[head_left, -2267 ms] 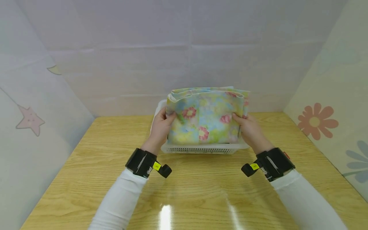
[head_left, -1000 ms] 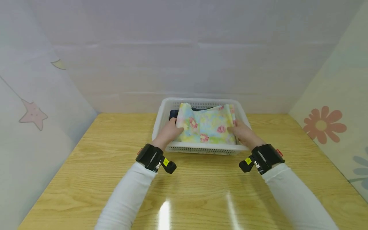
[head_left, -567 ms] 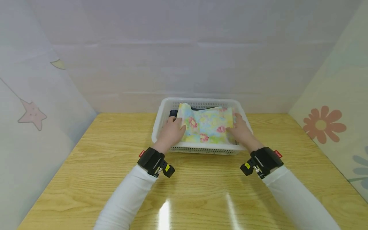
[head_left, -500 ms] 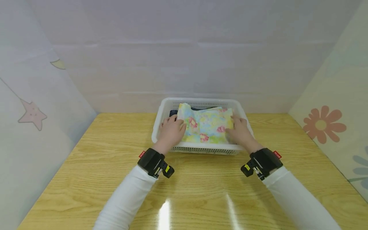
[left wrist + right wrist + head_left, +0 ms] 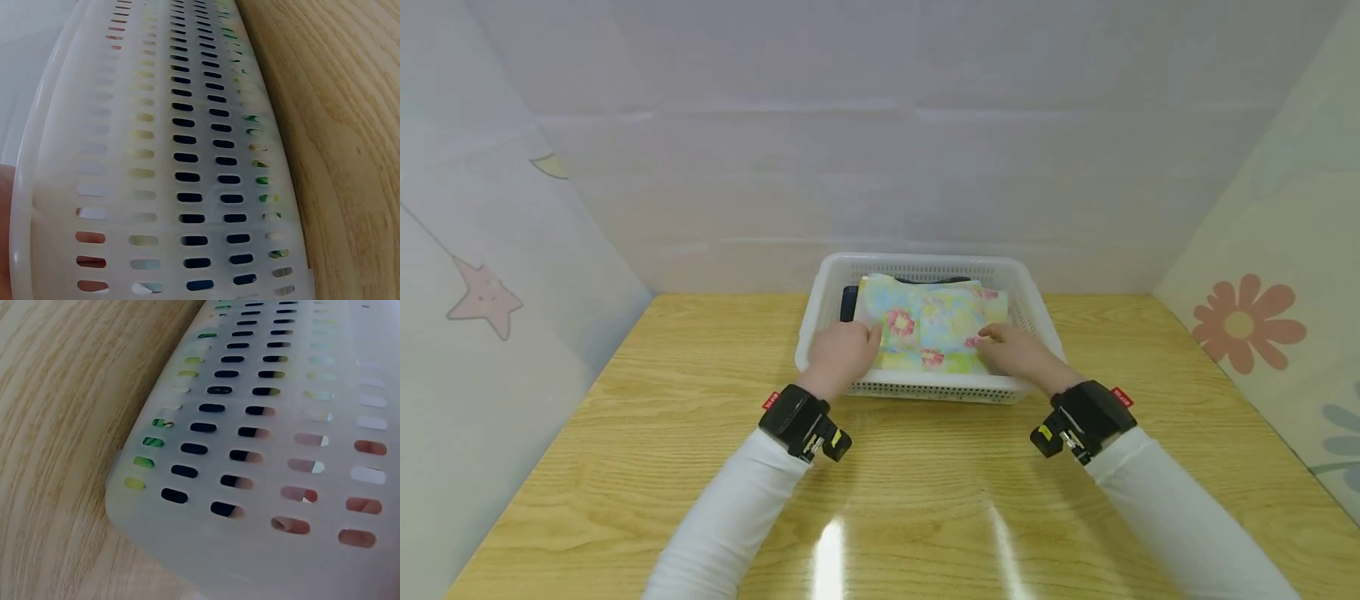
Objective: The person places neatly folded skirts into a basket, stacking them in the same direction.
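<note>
A folded cloth with pink flowers on yellow, green and pale blue lies in a white perforated plastic basket. My left hand is at the cloth's front left corner, slightly blurred, thumb toward the middle. At the front right corner my right hand touches the cloth, its thumb and index finger pointing inward. The other fingers of both hands are hidden, so their hold on the cloth does not show. In the right wrist view, skin and dark blue material show through holes in the basket wall.
The basket stands on a wood-grain table close to a pale back wall. A dark blue item lies in the basket left of the floral cloth. Side panels with a star and a flower flank the table.
The floral cloth came down from upright into the basket and now lies flatter. Both hands went down with it. Their fingers, spread on the cloth half a second ago, have drawn back toward the front.
</note>
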Action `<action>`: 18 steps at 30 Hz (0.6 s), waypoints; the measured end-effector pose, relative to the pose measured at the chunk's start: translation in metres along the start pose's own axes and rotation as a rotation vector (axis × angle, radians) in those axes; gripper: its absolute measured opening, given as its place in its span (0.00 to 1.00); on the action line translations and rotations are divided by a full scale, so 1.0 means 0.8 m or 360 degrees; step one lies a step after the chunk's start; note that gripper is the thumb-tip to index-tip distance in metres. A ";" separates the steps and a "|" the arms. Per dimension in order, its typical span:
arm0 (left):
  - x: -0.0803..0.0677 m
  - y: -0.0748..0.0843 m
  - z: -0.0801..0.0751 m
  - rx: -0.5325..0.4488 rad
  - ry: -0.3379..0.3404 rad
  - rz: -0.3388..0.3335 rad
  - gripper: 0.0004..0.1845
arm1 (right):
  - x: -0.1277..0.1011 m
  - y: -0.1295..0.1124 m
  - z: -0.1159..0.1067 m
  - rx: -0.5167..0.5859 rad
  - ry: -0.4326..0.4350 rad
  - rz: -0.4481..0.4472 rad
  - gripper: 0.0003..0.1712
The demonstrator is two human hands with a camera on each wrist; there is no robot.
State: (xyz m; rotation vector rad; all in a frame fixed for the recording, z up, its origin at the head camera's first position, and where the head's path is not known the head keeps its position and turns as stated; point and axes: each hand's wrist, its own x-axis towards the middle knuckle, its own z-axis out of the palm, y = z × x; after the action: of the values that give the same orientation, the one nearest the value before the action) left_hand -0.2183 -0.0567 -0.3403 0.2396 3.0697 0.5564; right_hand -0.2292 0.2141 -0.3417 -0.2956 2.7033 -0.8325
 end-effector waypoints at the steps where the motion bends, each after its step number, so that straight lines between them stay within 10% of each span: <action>1: 0.001 -0.001 0.000 -0.0027 -0.0042 -0.0008 0.28 | 0.001 0.000 -0.001 -0.0004 -0.0022 0.0003 0.33; 9: 0.001 -0.007 0.000 -0.0182 -0.0162 0.0044 0.23 | -0.004 -0.001 -0.002 -0.0032 -0.0028 0.0012 0.33; 18: -0.038 -0.013 0.010 -0.0165 0.0492 0.0316 0.17 | -0.055 0.015 0.008 -0.0125 0.0531 -0.0364 0.21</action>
State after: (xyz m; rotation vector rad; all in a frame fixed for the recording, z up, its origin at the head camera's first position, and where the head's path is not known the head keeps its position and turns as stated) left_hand -0.1896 -0.0684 -0.3523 0.5056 3.3193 0.8316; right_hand -0.1872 0.2327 -0.3440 -0.5357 3.0598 -0.9088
